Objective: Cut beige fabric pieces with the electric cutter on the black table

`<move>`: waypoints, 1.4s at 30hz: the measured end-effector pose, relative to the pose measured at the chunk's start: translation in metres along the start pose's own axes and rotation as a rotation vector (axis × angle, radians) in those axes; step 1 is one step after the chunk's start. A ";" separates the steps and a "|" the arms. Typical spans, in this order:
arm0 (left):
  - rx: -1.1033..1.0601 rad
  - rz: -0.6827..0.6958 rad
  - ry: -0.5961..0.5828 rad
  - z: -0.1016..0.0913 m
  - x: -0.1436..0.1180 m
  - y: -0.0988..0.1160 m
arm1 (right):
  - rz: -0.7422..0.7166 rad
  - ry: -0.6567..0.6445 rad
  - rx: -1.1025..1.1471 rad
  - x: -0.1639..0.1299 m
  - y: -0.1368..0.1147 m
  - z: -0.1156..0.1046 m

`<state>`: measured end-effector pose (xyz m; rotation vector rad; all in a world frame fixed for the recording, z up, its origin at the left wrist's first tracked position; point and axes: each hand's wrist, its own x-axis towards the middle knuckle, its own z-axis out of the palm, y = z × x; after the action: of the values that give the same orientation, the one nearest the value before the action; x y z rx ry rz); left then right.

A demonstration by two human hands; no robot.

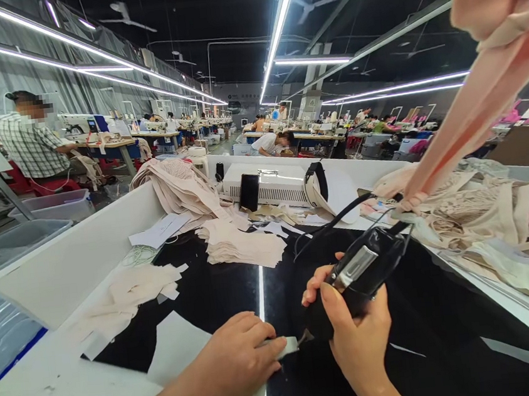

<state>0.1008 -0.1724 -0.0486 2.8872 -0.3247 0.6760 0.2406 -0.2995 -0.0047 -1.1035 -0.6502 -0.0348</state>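
At the near edge of the black desk (217, 291), the left hand (236, 358) lies palm down with its grip pinched together on a small pale fabric piece (287, 345), which juts out past the fingertips at about 3 o'clock from the hand. The right hand (354, 330) has its grip clamped around a black handheld cutting tool (355, 276); the tool's dark tip points down toward 8 o'clock and meets the free end of the fabric piece, so the piece sits between the two hands, touching both the fingers and the tip. A black cord (330, 221) runs from the tool's far end toward 11 o'clock. Farther off, at 11 o'clock from the hands, a stack of cut pale pieces (238, 241) rests on the desk, with looser scraps (134, 287) at 9 o'clock. Beyond them stands a white machine box (272, 184), and at 2 o'clock a heap of lace garments (483, 213). A pink garment (480, 93) hangs at upper right.
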 end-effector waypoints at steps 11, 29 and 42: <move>-0.060 -0.063 0.052 -0.003 -0.023 0.003 | 0.004 0.018 -0.007 0.000 -0.002 -0.006; -0.038 -0.056 0.087 0.006 -0.022 0.003 | 0.036 -0.020 0.098 -0.001 -0.001 0.018; -0.046 -0.048 0.107 0.006 -0.021 0.004 | 0.026 0.020 0.085 0.003 -0.001 0.017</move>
<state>0.0840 -0.1736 -0.0630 2.7929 -0.2529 0.8011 0.2351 -0.2852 0.0026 -1.0282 -0.6137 0.0041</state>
